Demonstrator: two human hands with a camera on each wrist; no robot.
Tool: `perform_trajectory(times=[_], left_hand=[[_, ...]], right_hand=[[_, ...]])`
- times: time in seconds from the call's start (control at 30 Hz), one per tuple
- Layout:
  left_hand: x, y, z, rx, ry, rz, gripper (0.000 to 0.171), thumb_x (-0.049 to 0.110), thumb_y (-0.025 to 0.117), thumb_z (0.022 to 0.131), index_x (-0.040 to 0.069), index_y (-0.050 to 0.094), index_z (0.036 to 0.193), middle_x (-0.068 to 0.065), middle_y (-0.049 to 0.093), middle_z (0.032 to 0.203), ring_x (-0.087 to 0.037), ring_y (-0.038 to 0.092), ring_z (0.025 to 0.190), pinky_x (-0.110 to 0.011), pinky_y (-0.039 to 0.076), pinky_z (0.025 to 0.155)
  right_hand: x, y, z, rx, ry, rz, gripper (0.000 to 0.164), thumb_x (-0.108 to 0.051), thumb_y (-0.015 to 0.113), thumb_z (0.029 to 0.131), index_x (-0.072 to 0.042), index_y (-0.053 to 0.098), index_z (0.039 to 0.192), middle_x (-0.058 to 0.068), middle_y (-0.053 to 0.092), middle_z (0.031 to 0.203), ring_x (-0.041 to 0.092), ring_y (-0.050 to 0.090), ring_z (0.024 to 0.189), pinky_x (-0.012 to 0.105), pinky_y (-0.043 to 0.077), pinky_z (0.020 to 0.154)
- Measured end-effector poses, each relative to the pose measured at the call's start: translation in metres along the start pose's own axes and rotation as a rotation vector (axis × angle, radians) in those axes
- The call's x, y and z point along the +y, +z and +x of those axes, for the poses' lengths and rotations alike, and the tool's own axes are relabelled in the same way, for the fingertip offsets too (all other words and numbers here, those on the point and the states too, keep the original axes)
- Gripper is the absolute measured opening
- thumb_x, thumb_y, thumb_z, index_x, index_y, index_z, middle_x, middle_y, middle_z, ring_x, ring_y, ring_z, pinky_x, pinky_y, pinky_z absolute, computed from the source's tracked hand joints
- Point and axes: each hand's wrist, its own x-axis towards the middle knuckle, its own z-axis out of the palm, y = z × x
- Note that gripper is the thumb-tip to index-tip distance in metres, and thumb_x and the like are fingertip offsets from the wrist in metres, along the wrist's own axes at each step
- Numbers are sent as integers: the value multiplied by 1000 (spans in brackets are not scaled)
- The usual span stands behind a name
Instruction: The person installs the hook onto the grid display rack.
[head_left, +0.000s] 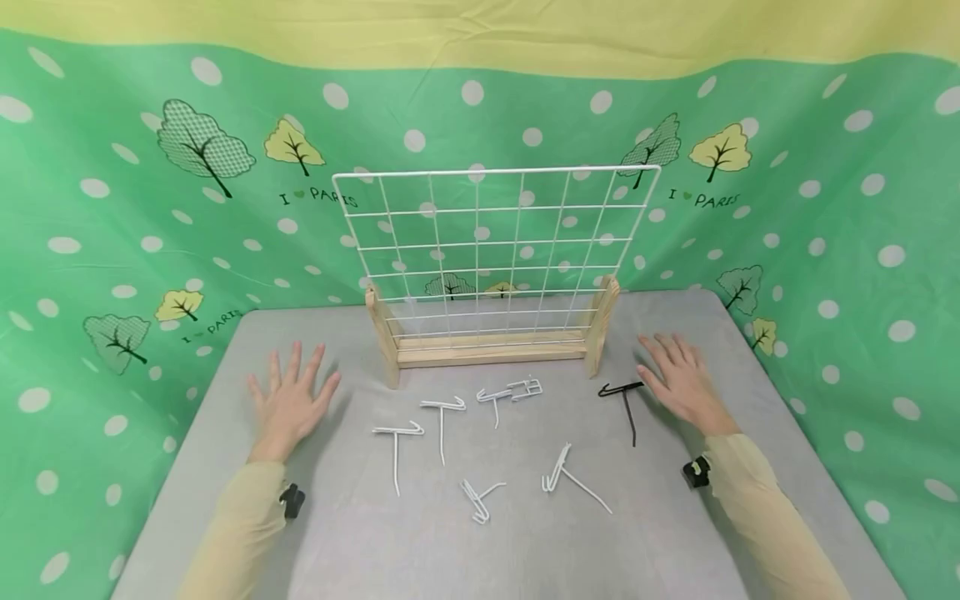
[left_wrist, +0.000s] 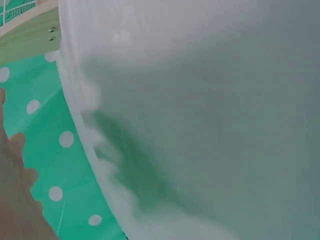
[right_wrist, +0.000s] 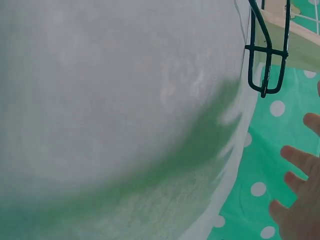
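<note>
My left hand [head_left: 291, 403] is spread with straight fingers over the left of the table, holding nothing. Out to the right, my right hand [head_left: 684, 385] is spread too, its thumb near a black wire hook [head_left: 627, 408]. In the right wrist view the black hook [right_wrist: 268, 55] shows its looped end beside the fingers. Between the hands lie several white wire hooks, among them a far-left hook [head_left: 397, 454], one beside it [head_left: 442, 425], a front hook [head_left: 480, 502] and a right one [head_left: 576, 482]. Another white hook [head_left: 497, 398] lies against a small white wire piece [head_left: 527, 388].
A white wire grid [head_left: 498, 246] stands upright in a wooden base [head_left: 491, 357] at the table's back. The grey-covered table [head_left: 450, 558] meets a green dotted curtain [head_left: 225, 258] behind and at both sides. A black strap device [head_left: 697, 472] sits on the right wrist.
</note>
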Motion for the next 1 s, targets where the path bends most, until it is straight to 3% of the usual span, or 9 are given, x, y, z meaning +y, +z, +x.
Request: perform_trajectory(times=[0.2,0.5,0.73,1.0], left_hand=[[4,2,7,4,10,-18,70,60,28,99,22,16,156,-14,0,160,-40,-17,140,-70,-18,101],[10,0,13,1,5,-42,72,62,27,98,20,17,156,-17,4,159,-42,-13,141,-70,-16,102],[18,-5,17,-1,27,-83,70,59,29,99,20,16,156,-16,4,159,-44,-10,141,-66,-19,102],[35,-9,38,-20,69,-94,68,56,31,100,21,16,156,-16,7,159,-41,-6,142,-67,-16,104]], right_hand=[[-3,5,1,31,-66,73,49,-29,45,103,-1,42,143,28,41,138,49,31,128,68,24,103],[-15,14,1,-53,-71,235,47,-25,45,104,2,41,142,27,43,139,47,39,125,67,29,102],[-22,17,0,-80,-115,294,38,-14,46,103,2,47,137,26,49,133,44,44,121,64,33,100],[-21,14,-7,-140,-69,362,37,-17,48,103,0,52,135,23,53,130,43,47,120,62,36,99]])
